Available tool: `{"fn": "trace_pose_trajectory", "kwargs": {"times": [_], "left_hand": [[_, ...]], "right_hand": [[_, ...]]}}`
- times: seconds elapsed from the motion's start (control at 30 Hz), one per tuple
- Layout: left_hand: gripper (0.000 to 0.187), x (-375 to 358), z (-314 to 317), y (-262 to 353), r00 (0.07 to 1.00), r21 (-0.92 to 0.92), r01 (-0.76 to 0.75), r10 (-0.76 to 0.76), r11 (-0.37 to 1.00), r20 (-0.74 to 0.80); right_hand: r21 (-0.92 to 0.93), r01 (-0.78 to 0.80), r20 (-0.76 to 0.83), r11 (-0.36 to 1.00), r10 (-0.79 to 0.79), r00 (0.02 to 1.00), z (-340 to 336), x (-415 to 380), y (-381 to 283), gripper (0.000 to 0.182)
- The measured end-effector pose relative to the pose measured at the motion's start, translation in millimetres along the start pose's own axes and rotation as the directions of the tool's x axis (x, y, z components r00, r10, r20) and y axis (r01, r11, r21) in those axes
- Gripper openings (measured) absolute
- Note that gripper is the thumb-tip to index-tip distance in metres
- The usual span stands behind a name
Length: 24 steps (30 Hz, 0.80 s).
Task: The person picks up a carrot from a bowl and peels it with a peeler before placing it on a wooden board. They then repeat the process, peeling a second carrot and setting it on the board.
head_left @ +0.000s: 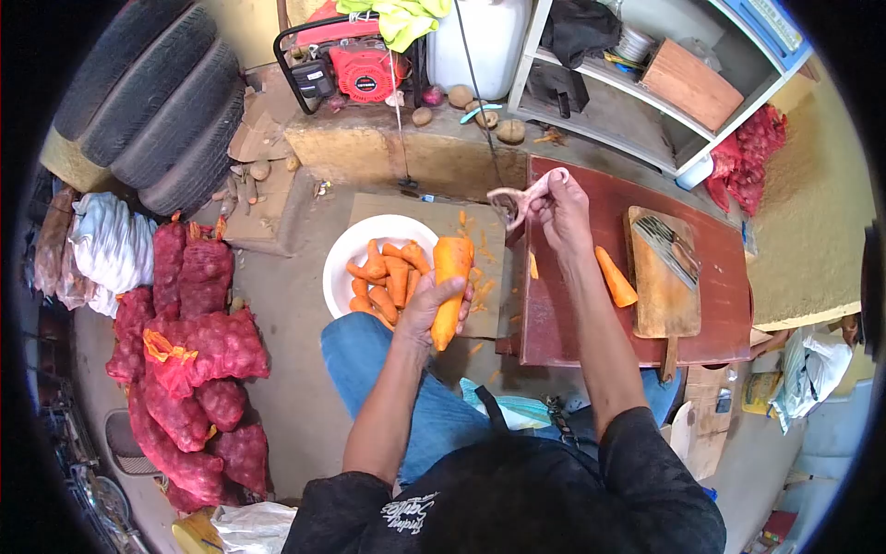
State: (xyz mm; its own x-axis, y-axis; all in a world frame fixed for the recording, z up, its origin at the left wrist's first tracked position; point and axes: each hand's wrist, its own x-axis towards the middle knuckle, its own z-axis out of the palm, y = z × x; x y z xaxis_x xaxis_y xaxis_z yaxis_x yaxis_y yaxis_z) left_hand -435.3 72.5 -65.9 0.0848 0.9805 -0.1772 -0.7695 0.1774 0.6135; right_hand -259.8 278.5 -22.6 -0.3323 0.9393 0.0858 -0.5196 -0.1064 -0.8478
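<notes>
My left hand (426, 314) is closed around a thick orange carrot (453, 263), which stands out on both sides of the fingers. Its surface looks peeled. In my right hand (565, 214) is a pale-handled peeler (517, 198), raised over the table edge and apart from the carrot. A white basin (336, 279) on the floor holds several peeled carrots (397, 277). On the red table (572, 328) lies another carrot (616, 277). Beside it is a wooden cutting board (666, 309) with a knife (666, 247) on top.
Carrot peelings (480, 277) are scattered over cardboard (369, 205) on the floor. Red net sacks of onions (208, 355) are piled at left, below stacked tires (157, 102). A red engine (365, 74) and a shelf (618, 102) stand at the back.
</notes>
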Motion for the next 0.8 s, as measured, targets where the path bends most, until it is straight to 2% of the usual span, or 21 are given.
{"fn": "trace_pose_trajectory", "kwargs": {"times": [0.07, 0.13, 0.23, 0.27, 0.3, 0.37, 0.43, 0.47, 0.57, 0.7, 0.8], "left_hand": [[0.054, 1, 5, 5, 0.998, 0.086, 0.02, -0.014, 0.996, -0.065], [0.054, 4, 3, 3, 0.997, 0.133, 0.033, -0.023, 0.991, -0.078], [0.053, 7, 1, 0, 0.996, 0.142, 0.073, -0.064, 0.987, -0.064], [0.053, 8, 0, 1, 0.996, 0.136, 0.082, -0.075, 0.987, -0.056], [0.052, 7, 0, 3, 0.994, 0.14, 0.098, -0.09, 0.985, -0.063], [0.051, 5, 0, 4, 0.989, 0.145, 0.134, -0.124, 0.98, -0.08], [0.049, 9, 1, 5, 0.988, 0.151, 0.137, -0.125, 0.979, -0.088], [0.048, 10, 3, 3, 0.988, 0.155, 0.14, -0.128, 0.978, -0.089], [0.047, 17, 3, 2, 0.982, 0.058, 0.177, -0.172, 0.983, -0.079], [0.047, 6, 7, 9, 0.985, 0.108, 0.17, -0.168, 0.98, -0.032], [0.048, 14, 4, 1, 0.979, 0.122, 0.191, -0.181, 0.974, -0.093]], "right_hand": [[-0.149, -0.119, 0.123, 0.982, 0.138, 0.983, 16, -16, -2, 0.017], [-0.313, -0.255, 0.194, 0.915, 0.325, 0.926, 46, -39, -12, 0.018], [-0.078, -0.095, 0.081, 0.992, 0.101, 0.992, 6, -7, 17, 0.02], [-0.06, 0.0, 0.073, 0.998, 0.005, 0.997, 2, 1, 13, 0.023], [-0.013, -0.036, 0.043, 0.999, 0.037, 0.998, -4, 4, 9, 0.026], [-0.079, -0.101, 0.167, 0.992, 0.113, 0.98, 14, -16, 6, 0.025], [-0.316, -0.235, 0.181, 0.919, 0.301, 0.936, 36, -35, 5, 0.024], [-0.326, -0.231, 0.139, 0.917, 0.288, 0.948, 22, -25, 19, 0.021], [-0.112, -0.207, 0.079, 0.972, 0.216, 0.973, 6, -11, 26, 0.021], [-0.155, -0.166, 0.075, 0.974, 0.179, 0.981, 17, -19, 19, 0.023], [-0.091, -0.153, 0.107, 0.984, 0.163, 0.981, 14, -14, 27, 0.022]]}}
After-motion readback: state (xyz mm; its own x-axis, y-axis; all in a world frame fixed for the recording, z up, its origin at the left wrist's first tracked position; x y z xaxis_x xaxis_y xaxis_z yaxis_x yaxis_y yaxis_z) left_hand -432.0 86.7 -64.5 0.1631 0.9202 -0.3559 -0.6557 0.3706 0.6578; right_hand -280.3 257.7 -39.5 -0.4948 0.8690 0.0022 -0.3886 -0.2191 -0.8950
